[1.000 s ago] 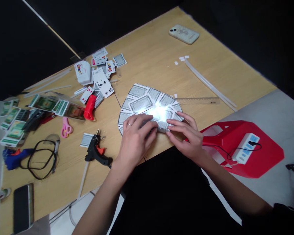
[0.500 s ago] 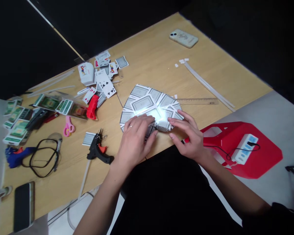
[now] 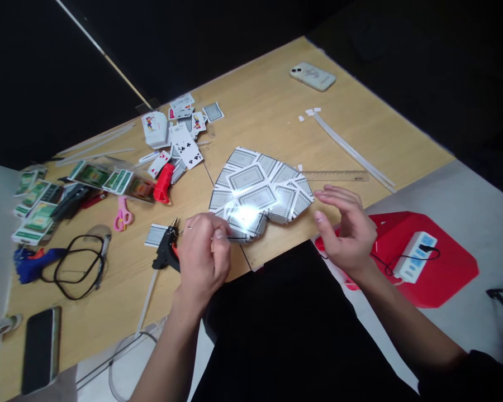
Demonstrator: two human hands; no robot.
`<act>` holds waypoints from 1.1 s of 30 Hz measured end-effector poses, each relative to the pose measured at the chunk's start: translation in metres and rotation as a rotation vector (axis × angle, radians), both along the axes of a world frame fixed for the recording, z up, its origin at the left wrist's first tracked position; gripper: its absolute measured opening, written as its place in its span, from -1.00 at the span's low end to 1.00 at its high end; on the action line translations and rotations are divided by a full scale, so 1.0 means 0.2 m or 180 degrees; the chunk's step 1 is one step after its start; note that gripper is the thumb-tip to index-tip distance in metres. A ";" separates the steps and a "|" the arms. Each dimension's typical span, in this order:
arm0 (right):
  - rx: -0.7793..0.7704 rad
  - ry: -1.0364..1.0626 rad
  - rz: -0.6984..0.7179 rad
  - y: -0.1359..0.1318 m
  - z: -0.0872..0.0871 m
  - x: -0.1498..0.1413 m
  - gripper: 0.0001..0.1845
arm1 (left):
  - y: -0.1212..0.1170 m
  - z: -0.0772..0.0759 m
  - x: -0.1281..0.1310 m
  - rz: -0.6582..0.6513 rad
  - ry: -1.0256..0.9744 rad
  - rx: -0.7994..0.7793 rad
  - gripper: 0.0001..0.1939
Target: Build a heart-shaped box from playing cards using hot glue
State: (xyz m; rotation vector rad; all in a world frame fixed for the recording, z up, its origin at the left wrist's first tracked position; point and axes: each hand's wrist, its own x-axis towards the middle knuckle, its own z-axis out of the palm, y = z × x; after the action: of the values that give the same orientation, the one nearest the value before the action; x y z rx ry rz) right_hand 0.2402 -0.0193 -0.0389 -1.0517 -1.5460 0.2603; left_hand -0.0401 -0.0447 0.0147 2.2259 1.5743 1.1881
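A fan-shaped piece of overlapping grey-backed playing cards [image 3: 257, 190] lies on the table in front of me, with glare on its lower part. Its lower edge has a notch in the middle. At its lower left corner my left hand [image 3: 204, 248] is curled into a fist, and no object shows in it. To the right, my right hand [image 3: 347, 231] is raised with fingers stretched and the thumb apart, holding nothing. A black hot glue gun [image 3: 164, 248] with a glue stick lies left of my left hand, its handle partly hidden.
Loose playing cards [image 3: 184, 148], a red tool [image 3: 163, 183], pink scissors [image 3: 122, 214] and a blue glue gun [image 3: 36, 264] lie leftward. A clear ruler [image 3: 339, 176], glue sticks [image 3: 356, 152] and a phone [image 3: 312, 76] lie rightward. A power strip [image 3: 414, 257] rests on a red stool [image 3: 452, 273].
My left hand has lifted off the card piece, moved left and curled into a fist. My right hand has moved right, away from the cards' edge. The view has shifted slightly.
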 end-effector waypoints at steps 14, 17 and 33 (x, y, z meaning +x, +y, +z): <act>-0.1064 -0.0874 0.2359 -0.21 0.27 -0.26 -0.78 | -0.42 0.12 0.13 -0.1015 -0.1187 -0.0870 -0.85; -0.2362 -0.1290 0.3040 -0.25 0.37 -0.17 -0.72 | -0.44 0.09 0.10 -0.0403 -0.1387 -0.0700 -0.82; -0.1972 -0.0269 0.1303 -0.22 0.36 -0.01 -0.74 | -0.40 0.09 0.39 -0.2477 -0.1230 -0.1800 -0.86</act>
State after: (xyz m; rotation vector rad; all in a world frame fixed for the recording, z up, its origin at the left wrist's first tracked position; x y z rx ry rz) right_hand 0.2381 -0.0627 0.0336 -1.2104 -1.7996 1.0396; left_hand 0.0380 -0.1240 0.0336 1.7934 0.6544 0.7430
